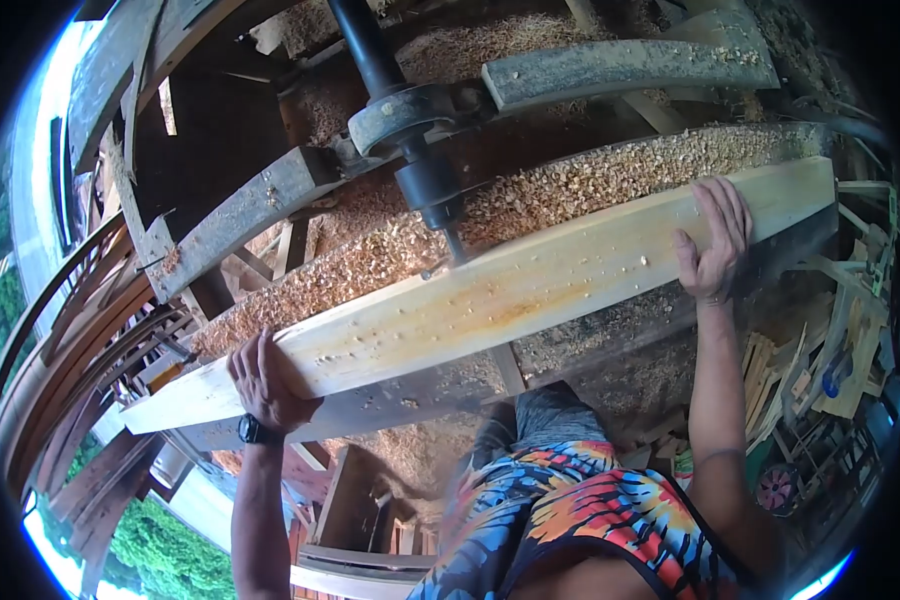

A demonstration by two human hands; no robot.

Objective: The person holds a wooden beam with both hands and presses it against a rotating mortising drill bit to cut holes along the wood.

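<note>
A long pale wooden board [450, 310] lies slantwise across the view, with chips scattered over its face. Toward its left end, my left hand [268, 385], with a watch at the wrist, grips the board, fingers over the top. My right hand [718, 238] holds the board near its right end, fingers laid over the far edge and thumb spread. Between them, the thin cutting bit [456, 247] of a dark spindle [430, 185] meets the board's far edge; its contact point is partly hidden by chips.
Wood chips [590, 180] are heaped along the board's far side. Curved timbers [630, 72] flank the spindle. Bent wooden strips [70, 340] are stacked at left, and offcuts [850, 350] lie at right. A dark work surface [610, 330] shows below the board.
</note>
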